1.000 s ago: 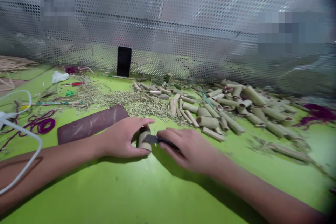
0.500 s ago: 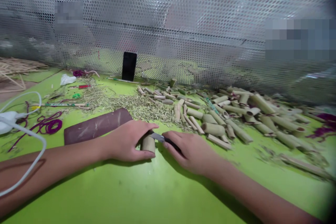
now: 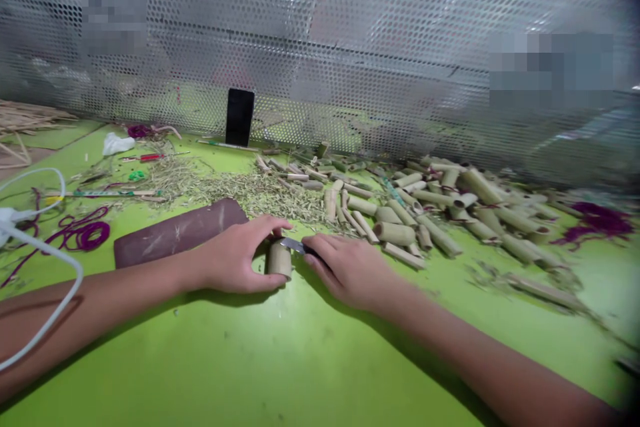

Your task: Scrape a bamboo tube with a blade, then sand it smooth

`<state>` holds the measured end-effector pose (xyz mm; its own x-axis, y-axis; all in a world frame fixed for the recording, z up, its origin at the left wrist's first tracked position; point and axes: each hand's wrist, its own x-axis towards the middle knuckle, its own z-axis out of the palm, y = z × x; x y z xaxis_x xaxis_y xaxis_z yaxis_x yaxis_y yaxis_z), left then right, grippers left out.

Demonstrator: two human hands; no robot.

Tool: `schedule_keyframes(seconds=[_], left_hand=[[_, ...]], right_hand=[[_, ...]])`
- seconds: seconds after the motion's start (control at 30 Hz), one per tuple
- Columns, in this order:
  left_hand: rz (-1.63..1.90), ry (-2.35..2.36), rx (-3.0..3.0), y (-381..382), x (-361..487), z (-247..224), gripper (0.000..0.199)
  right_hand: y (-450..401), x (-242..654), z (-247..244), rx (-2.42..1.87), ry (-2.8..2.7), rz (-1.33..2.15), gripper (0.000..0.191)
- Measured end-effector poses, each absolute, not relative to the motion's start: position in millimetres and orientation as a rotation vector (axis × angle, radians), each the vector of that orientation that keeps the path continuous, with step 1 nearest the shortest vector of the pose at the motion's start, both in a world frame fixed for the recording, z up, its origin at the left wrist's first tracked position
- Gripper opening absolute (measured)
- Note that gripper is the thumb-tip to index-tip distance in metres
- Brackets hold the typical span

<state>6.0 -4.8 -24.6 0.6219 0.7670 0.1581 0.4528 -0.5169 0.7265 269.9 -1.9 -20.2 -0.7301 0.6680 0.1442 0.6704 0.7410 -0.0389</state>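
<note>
left hand (image 3: 233,257) grips the light, stiff bamboo tube (image 3: 279,260) round its middle; right hand (image 3: 350,270) grips a knife (image 3: 293,245) at 2 o'clock.

We see a khaki bamboo tube (image 3: 279,260) on a lime-green surface (image 3: 280,360), magenta cord (image 3: 85,235), and a silver screen (image 3: 320,33) patterned with rows of oval holes.

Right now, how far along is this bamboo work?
Done: a drift of green shavings already lies on the table. In hand: the left hand grips a short bamboo section, while the right hand holds a knife to its top. Left: a large heap of bamboo tubes lies to the right, though which are finished cannot be told.
</note>
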Motion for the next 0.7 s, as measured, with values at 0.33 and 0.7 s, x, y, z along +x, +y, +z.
schedule_keyframes(seconds=[0.33, 0.7], left_hand=[[0.591, 0.931, 2.221, -4, 3, -25, 0.069], [0.557, 0.9, 2.207, -1, 4, -26, 0.07]], right_hand=[[-13, 258, -22, -1.23, -2.69, -0.091, 0.032], [-13, 247, -18, -1.291, -2.743, -0.037, 0.027]])
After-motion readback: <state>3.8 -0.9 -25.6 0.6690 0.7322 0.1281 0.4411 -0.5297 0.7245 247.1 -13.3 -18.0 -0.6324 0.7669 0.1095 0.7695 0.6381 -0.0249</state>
